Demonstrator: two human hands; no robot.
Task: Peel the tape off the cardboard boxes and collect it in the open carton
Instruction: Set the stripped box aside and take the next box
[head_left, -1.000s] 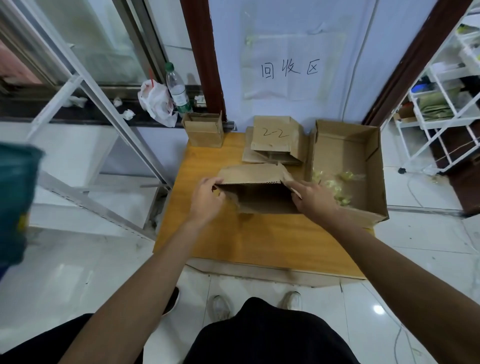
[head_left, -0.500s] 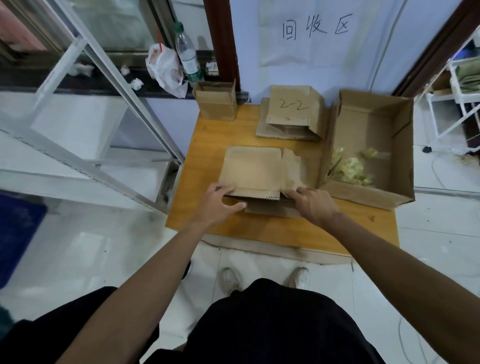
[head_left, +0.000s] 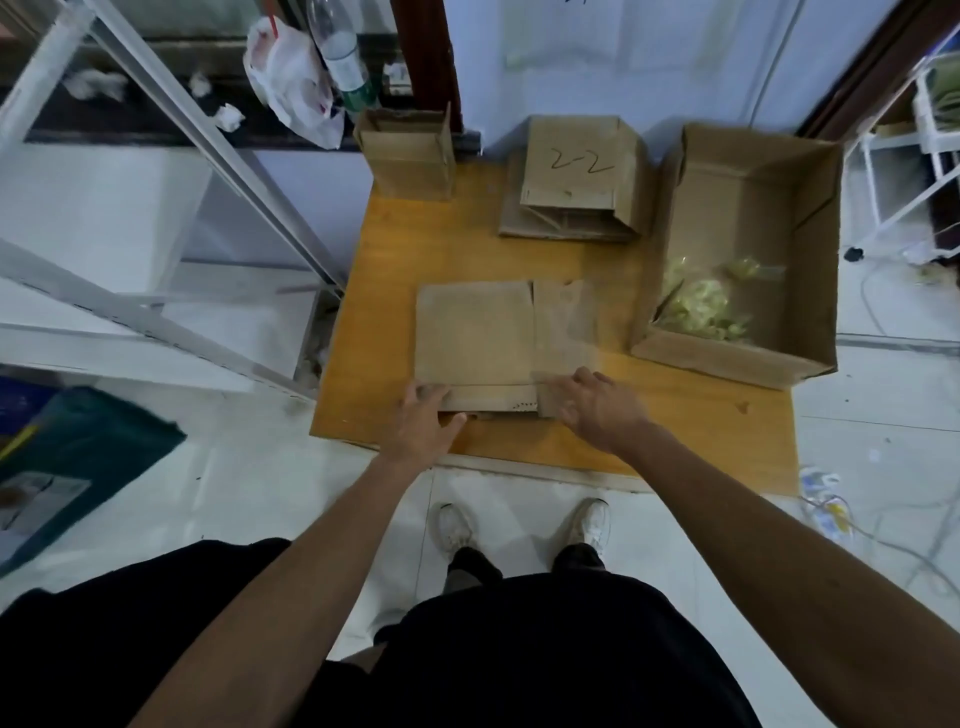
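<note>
Both palms flat, gripping nothing: left hand (head_left: 423, 415) and right hand (head_left: 597, 402) press the box (head_left: 475, 338) | it stood open a second ago, now I have it flattened on the table (head_left: 675, 431) | peeled tape (head_left: 698, 306) sits in carton (head_left: 737, 358), right | box looks done.

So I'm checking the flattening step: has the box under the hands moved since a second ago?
Yes. The cardboard box, earlier held up open, now lies pressed flat on the table, left of the open carton, with the left hand and right hand at its near edge.
</note>
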